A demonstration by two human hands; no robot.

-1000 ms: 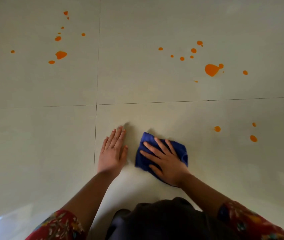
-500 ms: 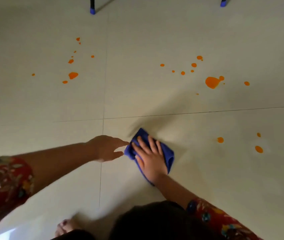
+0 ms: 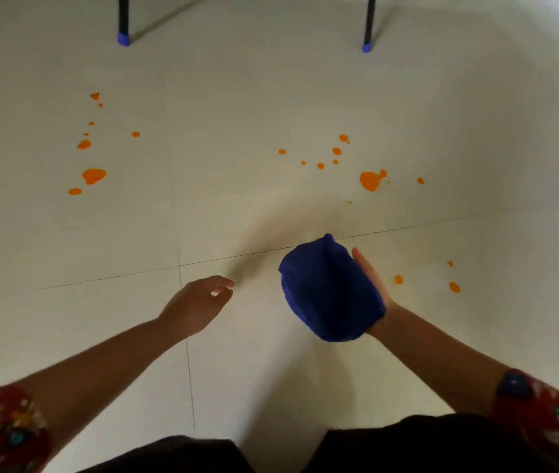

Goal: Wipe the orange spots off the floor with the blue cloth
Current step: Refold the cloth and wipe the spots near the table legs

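Note:
The blue cloth (image 3: 325, 291) is bunched up and lifted off the pale tiled floor (image 3: 237, 97). My right hand (image 3: 375, 285) holds it from below and from the right, and most of that hand is hidden by the cloth. My left hand (image 3: 199, 302) hovers to the cloth's left, fingers loosely curled, holding nothing. Orange spots lie on the floor: a large blot (image 3: 370, 180) with several small dots beyond the cloth, a cluster (image 3: 93, 175) at far left, and three spots (image 3: 454, 287) right of my right hand.
Two dark furniture legs with blue caps stand at the far edge, one at left (image 3: 123, 37) and one at right (image 3: 366, 46). Thin tile joints cross under my hands. My dark clothing (image 3: 407, 445) fills the bottom edge.
My right hand has stopped pressing the cloth on the floor and has lifted it, turned over, to the right. My left hand has come off the floor. The view has risen, showing the furniture legs.

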